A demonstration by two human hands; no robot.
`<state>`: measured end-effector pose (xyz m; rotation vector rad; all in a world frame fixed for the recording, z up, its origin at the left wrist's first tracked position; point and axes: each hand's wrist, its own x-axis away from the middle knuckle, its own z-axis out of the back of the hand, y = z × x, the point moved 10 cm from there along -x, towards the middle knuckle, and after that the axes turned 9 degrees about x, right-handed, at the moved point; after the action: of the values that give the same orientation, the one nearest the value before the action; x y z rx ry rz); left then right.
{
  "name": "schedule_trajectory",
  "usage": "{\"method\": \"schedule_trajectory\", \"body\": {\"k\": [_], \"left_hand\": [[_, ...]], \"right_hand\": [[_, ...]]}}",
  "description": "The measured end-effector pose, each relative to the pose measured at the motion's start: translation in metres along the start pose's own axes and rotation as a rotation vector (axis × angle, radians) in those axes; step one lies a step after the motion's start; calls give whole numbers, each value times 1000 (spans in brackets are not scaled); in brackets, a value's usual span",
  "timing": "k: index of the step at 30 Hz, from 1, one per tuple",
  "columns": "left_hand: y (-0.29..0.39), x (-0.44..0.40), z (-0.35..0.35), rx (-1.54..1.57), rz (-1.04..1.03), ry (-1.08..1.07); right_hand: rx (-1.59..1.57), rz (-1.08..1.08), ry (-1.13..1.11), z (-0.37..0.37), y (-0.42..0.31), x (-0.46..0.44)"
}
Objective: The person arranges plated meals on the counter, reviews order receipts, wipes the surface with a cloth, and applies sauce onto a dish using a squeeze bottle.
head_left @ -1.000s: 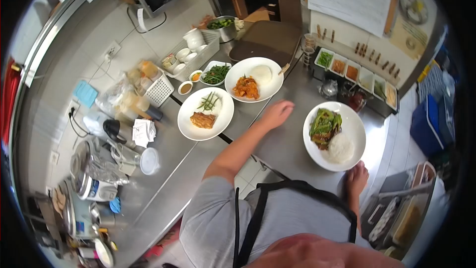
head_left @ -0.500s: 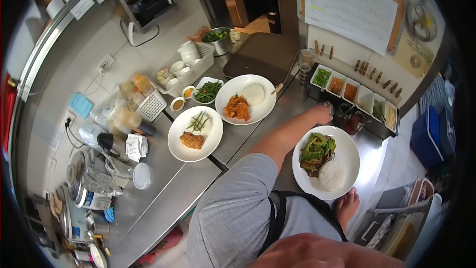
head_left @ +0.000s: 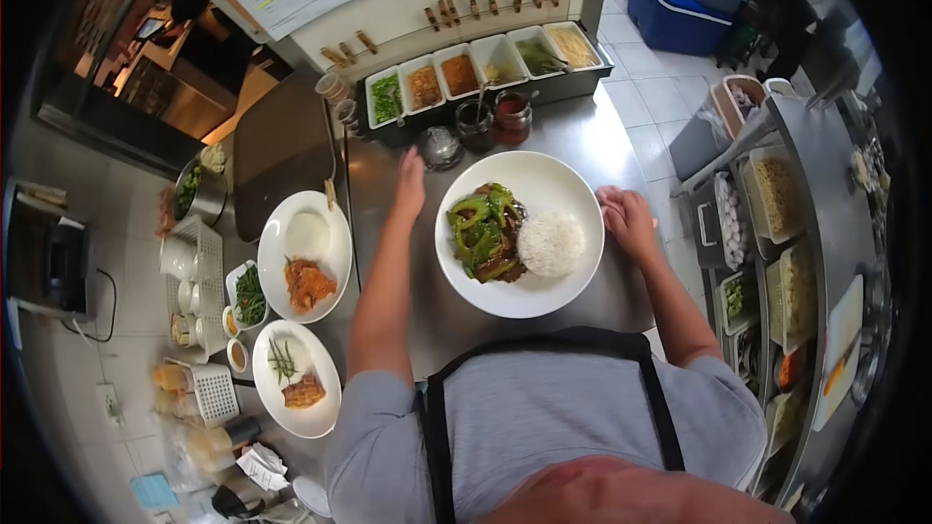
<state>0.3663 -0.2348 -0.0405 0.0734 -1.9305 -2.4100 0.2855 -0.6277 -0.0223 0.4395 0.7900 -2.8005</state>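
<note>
A large white plate (head_left: 568, 299) with white rice (head_left: 551, 244) and green vegetables over dark meat (head_left: 485, 233) rests on the steel counter in front of me. Left of it, my left hand (head_left: 410, 184) is open, its fingers stretched beside a silver-topped jar (head_left: 440, 147); I see nothing in it. My right hand (head_left: 629, 218) is at the plate's right rim, its fingers curled, with nothing visible in them. Further left stand a plate with orange food (head_left: 311, 281) and a plate with browned meat and green beans (head_left: 303, 393).
Behind the plate are two dark jars (head_left: 475, 126) (head_left: 513, 116) and a row of topping tubs (head_left: 458, 74). A brown tray (head_left: 282, 150) and a white basket (head_left: 209, 262) are at left. Shelves of food containers (head_left: 791, 296) stand at right, with a blue cooler (head_left: 675, 10) beyond.
The view has turned to the right. My left hand came over from near the left plates to the silver-topped jar, then drew back slightly. My right hand stays by the large plate's rim.
</note>
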Motion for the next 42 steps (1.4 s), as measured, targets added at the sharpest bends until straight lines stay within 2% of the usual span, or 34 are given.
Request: {"method": "schedule_trajectory", "body": {"k": [2, 4, 5, 6, 7, 9, 10, 12, 14, 16, 19, 21, 22, 25, 27, 29, 31, 33, 38, 42], "left_hand": [[-26, 43, 0, 404, 278, -7], [-31, 87, -19, 721, 284, -95], [-22, 108, -30, 774, 291, -115], [-15, 125, -40, 827, 299, -134], [-24, 135, -37, 764, 303, -76], [-42, 149, -31, 638, 313, 41], [-32, 150, -35, 672, 353, 67], [-43, 148, -32, 661, 304, 86], [-43, 147, -29, 626, 231, 100], [-34, 149, -26, 567, 139, 112], [-35, 152, -20, 445, 104, 199], [-33, 152, -16, 379, 67, 208], [-33, 152, -16, 346, 54, 212], [-38, 153, -17, 483, 63, 235], [-36, 154, -15, 475, 50, 237], [-38, 152, -16, 494, 51, 245], [-45, 152, -18, 534, 87, 246], [-45, 151, -16, 502, 70, 257], [-33, 149, -14, 419, 37, 260], [-34, 147, -15, 454, 52, 256]], "right_hand": [[72, 37, -86, -3, -9, -29], [-97, -42, -168, -8, -3, -69], [-185, -81, -210, -14, -2, -90], [-204, -38, -149, -12, -7, -116], [-221, 6, -92, -10, -15, -143], [-273, -19, -72, -8, -40, -202], [-254, -64, -92, -2, -61, -227], [-242, 48, 42, 3, -91, -276], [-61, 166, 223, 2, -116, -315], [94, 160, 335, -3, -138, -340], [363, 264, 461, -17, -170, -356], [458, 246, 277, -45, -168, -383], [507, 241, 180, -57, -168, -387], [497, 298, 244, -39, -185, -375], [294, 409, 275, -10, -201, -347], [134, 266, -62, 4, -219, -278], [-36, 561, -87, -12, -244, -207], [-20, 643, -169, -44, -241, -175], [77, 632, -284, -94, -219, -157], [70, 483, -241, -88, -203, -155]]}}
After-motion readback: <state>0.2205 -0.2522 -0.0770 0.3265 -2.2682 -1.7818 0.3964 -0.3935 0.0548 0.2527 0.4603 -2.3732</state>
